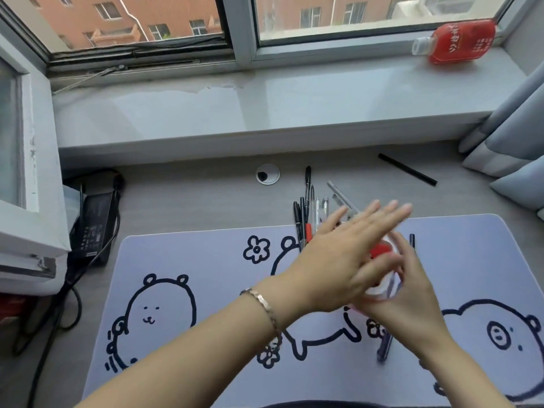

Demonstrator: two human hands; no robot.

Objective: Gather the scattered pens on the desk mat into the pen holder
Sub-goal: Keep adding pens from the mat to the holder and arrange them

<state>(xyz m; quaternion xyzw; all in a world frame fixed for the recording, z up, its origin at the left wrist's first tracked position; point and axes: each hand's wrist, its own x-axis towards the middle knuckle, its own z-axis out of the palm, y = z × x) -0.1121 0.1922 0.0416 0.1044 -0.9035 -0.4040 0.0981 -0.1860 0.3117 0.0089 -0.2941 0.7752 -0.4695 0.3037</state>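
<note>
Both hands meet over the desk mat (182,248): the left hand (341,260), fingers flat and spread, blurs across the red-and-white pen holder (382,251), which the right hand (412,293) appears to cup. Pens (307,213) lie bunched just beyond the left fingertips; one dark pen (385,347) lies under the right wrist.

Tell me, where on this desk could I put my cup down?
The left half of the desk mat, by the flower drawing, is bare. So is the windowsill left of the red bottle. Around both hands and the pens it is crowded.
</note>
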